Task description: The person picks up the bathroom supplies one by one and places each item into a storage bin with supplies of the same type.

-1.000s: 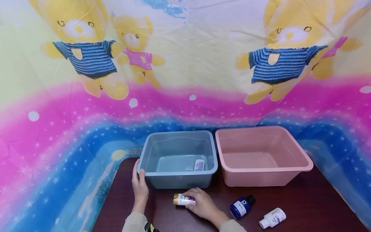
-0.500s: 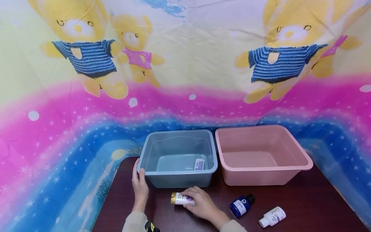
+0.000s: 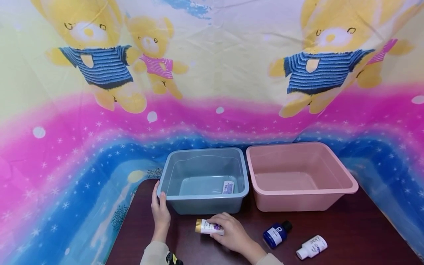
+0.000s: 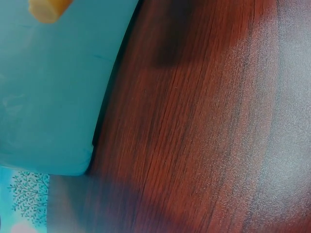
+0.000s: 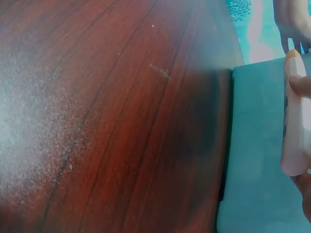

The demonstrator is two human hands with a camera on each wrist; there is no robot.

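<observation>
My right hand (image 3: 230, 233) grips a small white bottle (image 3: 206, 226) with a gold cap and a partly purple label. The bottle lies sideways in front of the blue-grey basin (image 3: 202, 204), its cap pointing left. In the right wrist view the fingers and thumb hold the white bottle (image 5: 295, 131) from both sides, before the basin's wall. At the basin's left front corner, my left hand (image 3: 160, 213) rests against the outer wall, fingers extended. Only the gold cap (image 4: 50, 9) appears in the left wrist view, where the hand itself is out of sight. Another white bottle (image 3: 228, 187) lies inside the basin.
A pink basin (image 3: 298, 202) stands right of the blue-grey one. On the dark wooden table (image 3: 195, 254) lie a blue bottle (image 3: 275, 235) with a black cap and a white Dove bottle (image 3: 313, 247). A curtain printed with bears (image 3: 215, 81) hangs behind.
My right hand has shifted the gold-capped bottle slightly to the left, and its label has turned a little. My left hand has stayed at the basin's corner.
</observation>
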